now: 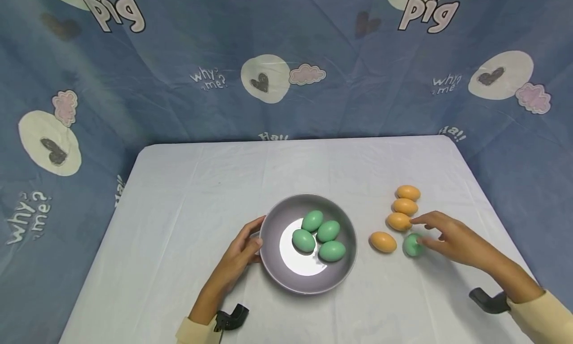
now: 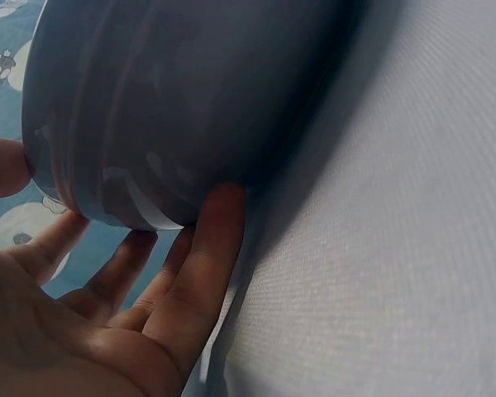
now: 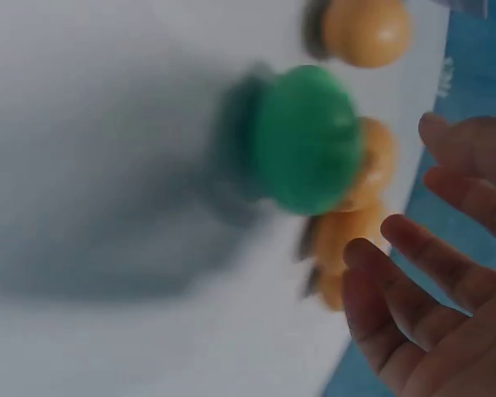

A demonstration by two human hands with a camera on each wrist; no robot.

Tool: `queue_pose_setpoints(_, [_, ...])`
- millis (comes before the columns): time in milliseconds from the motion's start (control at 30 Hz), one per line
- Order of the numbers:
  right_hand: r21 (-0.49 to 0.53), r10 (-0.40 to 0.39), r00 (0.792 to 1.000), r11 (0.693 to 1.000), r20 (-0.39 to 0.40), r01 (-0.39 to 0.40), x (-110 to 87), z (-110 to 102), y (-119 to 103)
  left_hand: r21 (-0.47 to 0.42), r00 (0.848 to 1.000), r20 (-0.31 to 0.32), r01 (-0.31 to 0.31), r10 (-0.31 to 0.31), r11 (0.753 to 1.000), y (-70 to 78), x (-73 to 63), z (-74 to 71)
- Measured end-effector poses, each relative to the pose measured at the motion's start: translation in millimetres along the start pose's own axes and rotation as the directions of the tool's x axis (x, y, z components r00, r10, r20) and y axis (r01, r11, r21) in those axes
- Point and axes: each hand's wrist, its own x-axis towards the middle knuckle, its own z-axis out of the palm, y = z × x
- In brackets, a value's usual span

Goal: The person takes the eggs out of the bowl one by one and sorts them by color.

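Observation:
A grey-purple bowl (image 1: 276, 273) stands at the middle of the table, with several green eggs (image 1: 332, 251) inside. On its left side my left hand (image 1: 241, 249) touches the outer wall, thumb and fingers spread. The left wrist view shows those fingers (image 2: 190, 289) fairly straight against the bowl (image 2: 149, 99). To the right, my right hand (image 1: 456, 239) is over a single green egg (image 1: 411, 245), thumb and fingers apart. In the right wrist view that green egg (image 3: 306, 141) is blurred, and the loosely bent fingers (image 3: 438, 265) stand beside it. Contact there is unclear.
Several orange eggs lie on the white table (image 1: 197, 224) to the bowl's right. Three, including the far one (image 1: 408, 192), form a row; another (image 1: 383, 242) sits nearer the bowl. A blue patterned cloth (image 1: 179, 110) hangs behind the table.

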Motion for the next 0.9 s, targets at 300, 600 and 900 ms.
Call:
queue_pose_setpoints(300, [-0.088,-0.227,0.973,0.971,-0.033,0.224,32.7,-12,-44,0.003,1.000,-0.003,-0.004,0.004,1.000,0.3,-0.5,0.3])
queue_pose_setpoints(600, [0.012,-0.267,0.962,0.964,0.052,0.267,62.7,-8,-83,0.003,1.000,-0.010,0.009,-0.009,1.000,0.8,-1.2,-0.2])
queue_pose_setpoints(900, [0.104,-0.381,0.913,0.924,0.143,0.369,90.3,8,-115,0.003,1.000,-0.010,0.011,-0.011,1.000,0.9,-1.2,-0.7])
